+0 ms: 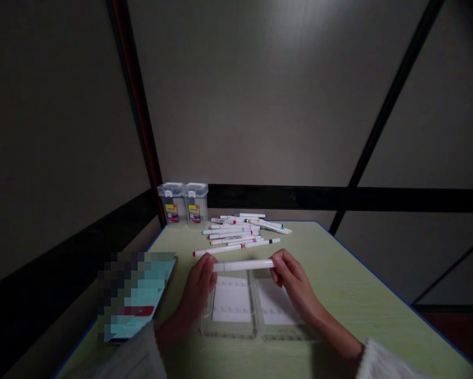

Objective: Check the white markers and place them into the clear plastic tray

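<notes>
A white marker pen is held level between my two hands, above the table. My left hand pinches its left end, and my right hand grips the right end; both tips are covered by fingers. Below the pen lie two clear plastic trays side by side, each with a white sheet in it. My right hand and wrist partly cover the right tray. Just beyond my hands, a loose pile of white markers with coloured ends is spread on the table.
Two clear lidded boxes with yellow labels stand at the table's back left corner. A phone-like flat device, its surface blurred out, lies left of my left hand. Dark-framed grey panels rise behind the table, which has a blue edge.
</notes>
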Tool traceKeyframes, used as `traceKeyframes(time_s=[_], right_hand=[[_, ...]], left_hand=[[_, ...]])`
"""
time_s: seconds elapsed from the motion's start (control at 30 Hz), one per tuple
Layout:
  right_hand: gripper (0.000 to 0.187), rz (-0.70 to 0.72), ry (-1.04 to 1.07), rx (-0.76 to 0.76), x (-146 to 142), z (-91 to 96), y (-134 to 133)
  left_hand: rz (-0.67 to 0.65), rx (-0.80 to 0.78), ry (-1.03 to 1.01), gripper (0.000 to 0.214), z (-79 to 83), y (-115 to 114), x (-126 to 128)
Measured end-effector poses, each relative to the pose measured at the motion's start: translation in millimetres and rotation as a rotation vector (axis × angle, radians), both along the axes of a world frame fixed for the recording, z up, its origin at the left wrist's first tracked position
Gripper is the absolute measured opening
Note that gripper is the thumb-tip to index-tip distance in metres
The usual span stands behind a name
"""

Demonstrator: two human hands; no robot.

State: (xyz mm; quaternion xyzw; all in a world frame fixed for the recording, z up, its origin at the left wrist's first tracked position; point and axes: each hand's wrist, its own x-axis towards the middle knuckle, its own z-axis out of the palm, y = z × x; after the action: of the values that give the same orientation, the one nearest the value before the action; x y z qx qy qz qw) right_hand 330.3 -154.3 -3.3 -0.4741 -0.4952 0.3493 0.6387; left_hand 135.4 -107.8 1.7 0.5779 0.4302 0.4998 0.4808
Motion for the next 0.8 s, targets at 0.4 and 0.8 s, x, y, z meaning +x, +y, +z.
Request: traceKeyframes(time_s=[0.4,0.8], right_hand=[[0.042,0.133,0.266,-0.203,-6,4.1,-3],[0.044,0.122,0.211,-0.237,-6,3.1,-3]], left_hand=[[-0.198,-0.066,-0.004,0.047,4.4,-12,1],[-0.303,0.147,0.211,0.038,-6.6,-12,-8]])
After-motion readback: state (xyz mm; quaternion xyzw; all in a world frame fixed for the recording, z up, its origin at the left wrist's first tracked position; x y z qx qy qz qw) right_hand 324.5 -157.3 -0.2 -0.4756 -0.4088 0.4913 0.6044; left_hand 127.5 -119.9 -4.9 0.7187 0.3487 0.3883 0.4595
